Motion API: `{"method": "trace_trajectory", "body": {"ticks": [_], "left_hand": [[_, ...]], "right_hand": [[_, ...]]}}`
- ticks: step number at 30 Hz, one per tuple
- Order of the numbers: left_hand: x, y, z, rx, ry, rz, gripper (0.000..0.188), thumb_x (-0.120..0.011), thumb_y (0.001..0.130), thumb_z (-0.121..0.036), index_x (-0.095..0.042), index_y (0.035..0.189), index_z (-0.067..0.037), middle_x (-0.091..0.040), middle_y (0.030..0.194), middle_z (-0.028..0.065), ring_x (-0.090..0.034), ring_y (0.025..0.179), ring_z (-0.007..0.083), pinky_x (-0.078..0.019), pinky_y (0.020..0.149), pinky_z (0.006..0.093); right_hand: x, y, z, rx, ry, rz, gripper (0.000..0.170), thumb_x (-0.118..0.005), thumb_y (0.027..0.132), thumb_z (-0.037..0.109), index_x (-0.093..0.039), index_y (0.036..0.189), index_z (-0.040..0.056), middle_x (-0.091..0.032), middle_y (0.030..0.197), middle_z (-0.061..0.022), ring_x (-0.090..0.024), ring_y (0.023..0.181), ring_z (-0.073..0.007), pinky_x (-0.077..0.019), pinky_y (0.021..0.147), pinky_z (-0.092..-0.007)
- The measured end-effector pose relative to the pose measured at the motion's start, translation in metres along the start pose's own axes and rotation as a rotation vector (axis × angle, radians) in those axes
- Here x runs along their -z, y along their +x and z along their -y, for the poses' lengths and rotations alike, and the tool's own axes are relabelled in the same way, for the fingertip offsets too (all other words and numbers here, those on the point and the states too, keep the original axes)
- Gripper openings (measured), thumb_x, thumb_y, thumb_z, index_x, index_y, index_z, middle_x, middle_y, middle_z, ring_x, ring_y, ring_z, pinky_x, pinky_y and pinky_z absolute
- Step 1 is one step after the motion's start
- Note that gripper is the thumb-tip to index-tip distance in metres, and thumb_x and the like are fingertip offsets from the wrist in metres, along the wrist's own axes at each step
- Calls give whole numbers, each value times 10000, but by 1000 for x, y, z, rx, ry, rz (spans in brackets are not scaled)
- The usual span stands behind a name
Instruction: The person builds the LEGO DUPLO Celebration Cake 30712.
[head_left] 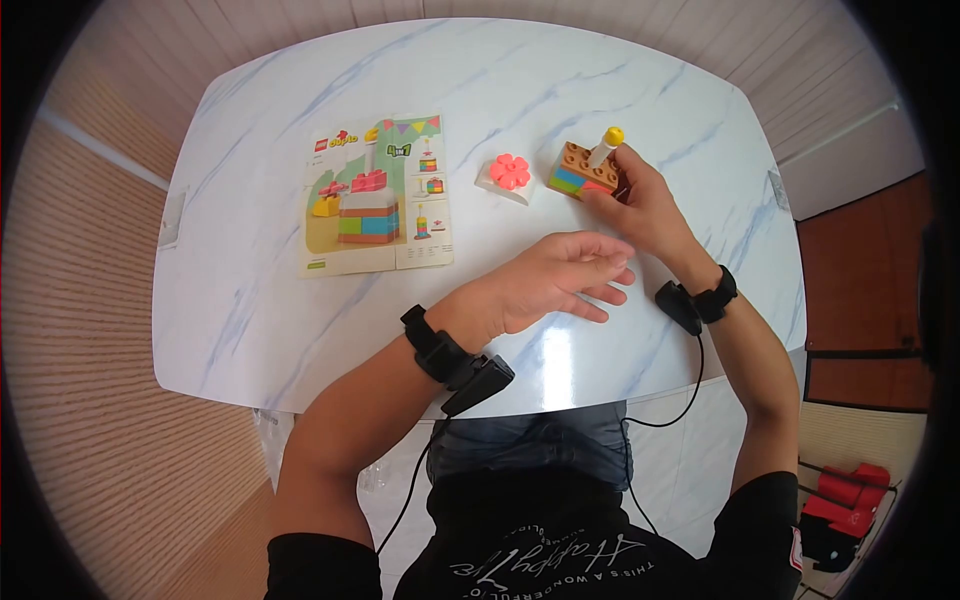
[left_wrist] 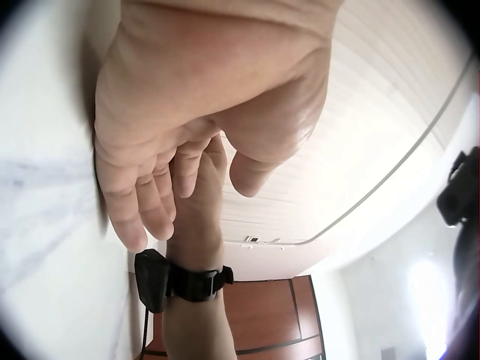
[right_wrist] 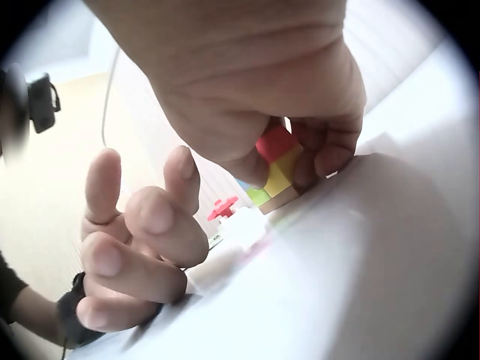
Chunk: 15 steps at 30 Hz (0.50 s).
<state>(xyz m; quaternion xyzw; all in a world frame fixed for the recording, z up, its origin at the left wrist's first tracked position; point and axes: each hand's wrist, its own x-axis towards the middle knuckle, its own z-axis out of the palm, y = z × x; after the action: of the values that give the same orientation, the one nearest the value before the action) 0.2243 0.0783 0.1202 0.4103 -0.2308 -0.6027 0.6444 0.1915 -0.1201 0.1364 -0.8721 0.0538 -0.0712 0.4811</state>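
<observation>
In the head view, my right hand [head_left: 648, 208] grips the right end of a small block stack [head_left: 578, 170] with a brown studded top, blue, green and red bricks below, and a white candle piece [head_left: 602, 150] with a yellow tip standing on it. The right wrist view shows the thumb and fingers [right_wrist: 339, 146] round red and yellow bricks [right_wrist: 281, 169]. My left hand [head_left: 565, 278], empty with fingers loosely bent, hovers nearer my body, beside the right hand. Left of the stack lies a white brick [head_left: 505, 190] topped by a pink flower piece [head_left: 510, 171].
A picture leaflet [head_left: 375, 200] showing a block cake lies flat on the left of the marbled white table [head_left: 480, 90]. Black cameras are strapped to both wrists, their cables hanging over the table's front edge.
</observation>
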Motion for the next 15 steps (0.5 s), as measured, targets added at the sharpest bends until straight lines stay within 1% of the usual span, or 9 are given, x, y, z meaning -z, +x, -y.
{"method": "trace_trajectory", "body": {"ticks": [4,6,9,13,15], "left_hand": [[1,0,1,-4,-14,1,533,-571,1031,-366,-469,1425,-21,-584,1292,140,-608,1152,239,-537,970,415],[2,0,0,-6,-14,0,531,-571,1031,-365,-473,1423,-22,-584,1289,139,-609,1150,238,-537,970,415],[1,0,0,0,-13,-5,521,-566,1034,-355,-474,1423,-21,-585,1284,136,-610,1147,237,-537,970,415],[2,0,0,3,-14,-6,505,-558,1039,-339,-476,1423,-22,-584,1284,133,-610,1146,237,-538,971,416],[1,0,1,6,-13,-6,500,-556,1040,-335,-476,1423,-23,-582,1285,133,-611,1147,237,-538,971,417]], "right_hand": [[3,6,-14,-17,-7,56,353,-716,893,120,-534,1174,11,-588,883,-35,-520,758,-100,-476,714,-282],[3,7,-16,-50,93,70,393,-718,889,108,-525,1219,16,-592,898,-23,-533,775,-96,-478,728,-279],[3,5,-16,-44,147,77,436,-723,882,101,-512,1254,16,-593,911,-10,-541,792,-86,-477,734,-270],[2,5,-18,-46,181,76,426,-718,878,90,-523,1250,20,-591,895,-2,-529,776,-77,-469,718,-265],[3,9,-24,-26,119,93,411,-713,875,94,-542,1242,19,-593,870,1,-522,758,-75,-460,693,-264]]}}
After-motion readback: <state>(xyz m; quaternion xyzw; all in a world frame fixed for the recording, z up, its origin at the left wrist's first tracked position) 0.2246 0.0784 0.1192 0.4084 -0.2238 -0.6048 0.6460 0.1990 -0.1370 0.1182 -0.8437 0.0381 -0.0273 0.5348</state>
